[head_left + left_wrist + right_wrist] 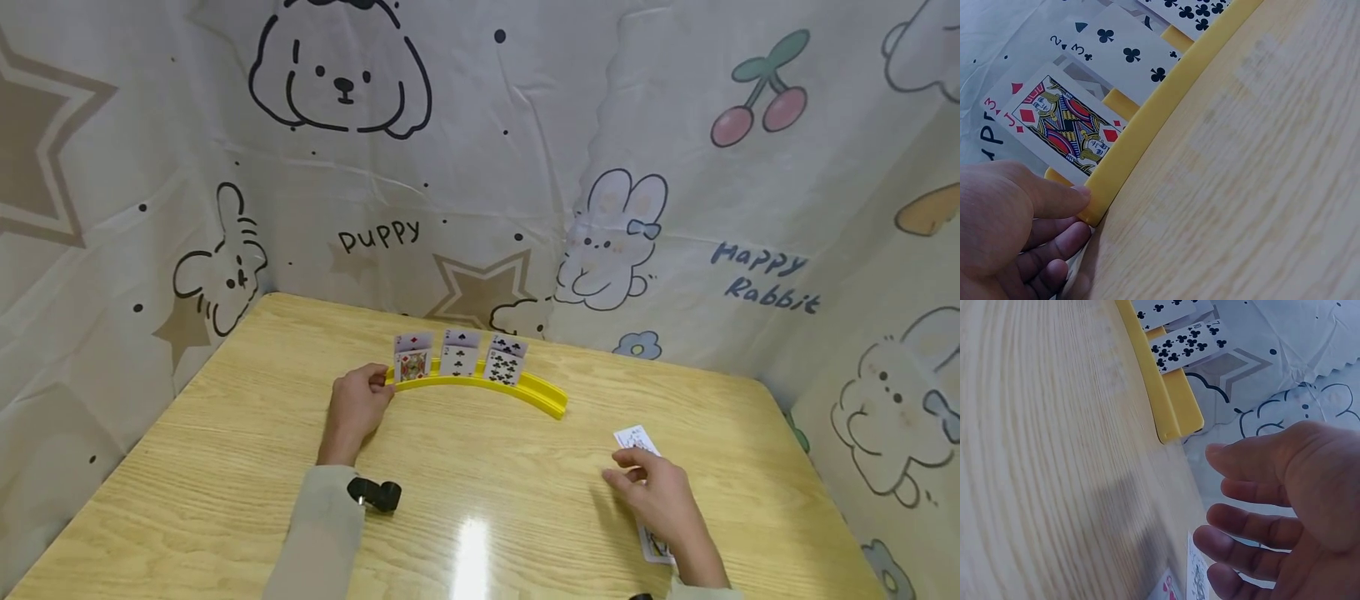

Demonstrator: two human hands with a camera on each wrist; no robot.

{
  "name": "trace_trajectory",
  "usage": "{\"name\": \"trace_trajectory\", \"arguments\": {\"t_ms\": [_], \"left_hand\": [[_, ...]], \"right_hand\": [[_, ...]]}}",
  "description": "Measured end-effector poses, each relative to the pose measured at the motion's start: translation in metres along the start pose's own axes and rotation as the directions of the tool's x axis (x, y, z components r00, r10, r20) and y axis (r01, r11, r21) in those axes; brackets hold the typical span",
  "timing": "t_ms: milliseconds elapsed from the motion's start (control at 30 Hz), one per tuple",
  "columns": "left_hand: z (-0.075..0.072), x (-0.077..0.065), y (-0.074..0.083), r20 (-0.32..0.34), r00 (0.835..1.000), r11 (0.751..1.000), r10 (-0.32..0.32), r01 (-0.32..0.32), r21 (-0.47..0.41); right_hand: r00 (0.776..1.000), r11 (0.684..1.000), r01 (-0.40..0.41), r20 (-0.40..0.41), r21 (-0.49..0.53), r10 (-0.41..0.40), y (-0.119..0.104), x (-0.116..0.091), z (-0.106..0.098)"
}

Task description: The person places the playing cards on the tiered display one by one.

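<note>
My left hand (357, 410) pinches the left end of a curved yellow card holder (546, 395), thumb in front and fingers behind. Cards stand in the holder in three overlapping pairs. The front ones are a jack of diamonds (1067, 125), a three of clubs (1127, 55) and a ten of clubs (1186, 347). Behind them show a red three, a two of spades and a seven of clubs (512, 342). My right hand (663, 493) hovers with nothing between its loosely bent fingers, over playing cards (632, 437) lying on the table and partly hidden by it.
The wooden table (480, 467) reaches back to a printed cloth (480, 167) hung behind and on both sides. A black wrist mount (375, 494) sits on the left sleeve. Bare wood lies between the holder and the loose cards.
</note>
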State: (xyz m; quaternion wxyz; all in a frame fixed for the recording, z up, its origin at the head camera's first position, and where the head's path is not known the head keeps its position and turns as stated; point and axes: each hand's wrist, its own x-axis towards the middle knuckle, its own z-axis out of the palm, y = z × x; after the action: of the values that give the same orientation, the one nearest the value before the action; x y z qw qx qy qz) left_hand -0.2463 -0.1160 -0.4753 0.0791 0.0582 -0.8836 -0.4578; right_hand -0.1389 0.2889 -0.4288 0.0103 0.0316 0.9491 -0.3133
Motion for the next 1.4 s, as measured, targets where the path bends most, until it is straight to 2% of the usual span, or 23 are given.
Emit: {"name": "trace_trajectory", "arguments": {"t_ms": [367,633,833,1000,1400], "left_hand": [[-0.001,0.0,0.002,-0.014,1.0,1.0,0.009,-0.009,0.019],[-0.001,0.0,0.002,-0.01,1.0,1.0,0.005,-0.005,0.017],[-0.001,-0.001,0.002,-0.007,1.0,1.0,-0.003,0.003,0.023],[0.0,-0.002,0.002,-0.01,1.0,1.0,-0.003,0.003,0.02],[0.002,-0.001,0.001,-0.015,1.0,1.0,0.001,-0.001,0.016]], "right_hand": [[0.999,0.999,-0.028,0.031,-0.039,0.029,0.014,-0.005,-0.011],[0.994,0.996,-0.087,0.058,-0.028,0.089,0.025,-0.012,-0.017],[0.988,0.989,-0.135,0.073,-0.059,0.139,0.03,-0.013,-0.023],[0.989,0.984,-0.126,0.056,-0.127,0.134,0.037,-0.013,-0.024],[0.994,0.974,-0.084,0.058,-0.209,0.098,0.049,-0.01,-0.028]]}}
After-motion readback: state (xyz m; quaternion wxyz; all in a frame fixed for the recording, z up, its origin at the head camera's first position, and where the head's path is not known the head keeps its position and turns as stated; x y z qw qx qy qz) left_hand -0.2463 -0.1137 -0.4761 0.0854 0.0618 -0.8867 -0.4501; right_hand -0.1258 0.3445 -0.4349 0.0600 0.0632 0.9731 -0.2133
